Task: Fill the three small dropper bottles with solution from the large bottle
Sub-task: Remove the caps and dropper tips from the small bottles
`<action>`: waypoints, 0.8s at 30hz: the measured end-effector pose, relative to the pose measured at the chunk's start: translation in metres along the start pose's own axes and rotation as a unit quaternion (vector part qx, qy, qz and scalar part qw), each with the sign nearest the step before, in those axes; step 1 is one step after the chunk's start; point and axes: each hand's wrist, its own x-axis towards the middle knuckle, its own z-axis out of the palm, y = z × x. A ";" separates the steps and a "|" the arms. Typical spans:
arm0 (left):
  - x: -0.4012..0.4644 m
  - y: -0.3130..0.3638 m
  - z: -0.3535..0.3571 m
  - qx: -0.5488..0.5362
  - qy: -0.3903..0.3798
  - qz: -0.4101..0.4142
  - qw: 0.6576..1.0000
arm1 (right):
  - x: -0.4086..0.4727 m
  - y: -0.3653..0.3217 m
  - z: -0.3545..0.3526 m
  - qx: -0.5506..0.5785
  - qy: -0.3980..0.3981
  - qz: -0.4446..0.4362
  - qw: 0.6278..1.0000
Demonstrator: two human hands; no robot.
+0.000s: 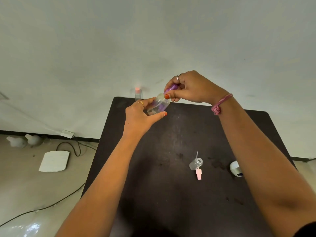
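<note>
Both hands are up over the far edge of the dark bench [171,194]. The left hand [140,117] wraps the body of a clear bottle [159,104] with purple markings, tilted with its neck toward the right, thumb underneath and fingers curled over the top. The right hand [191,88] pinches the purple cap [171,87] at the neck, fingers closed snugly around it; whether the cap is coming off or going on cannot be told.

Near the right, an open small dropper bottle [195,163] lies on its side, its pink dropper top [198,175] just beside the mouth. Another small bottle with a pink cap [138,94] stands at the far edge.

The clear plastic looks light and slick, likely a little squeezable, so a firm hold around the mid-body seems wise while the cap is turned. A white container [236,169] peeks out beside the right forearm.
</note>
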 end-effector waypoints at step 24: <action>-0.035 0.038 0.012 -0.025 -0.108 0.006 0.994 | -0.060 0.000 -0.025 -0.068 -0.013 0.027 0.997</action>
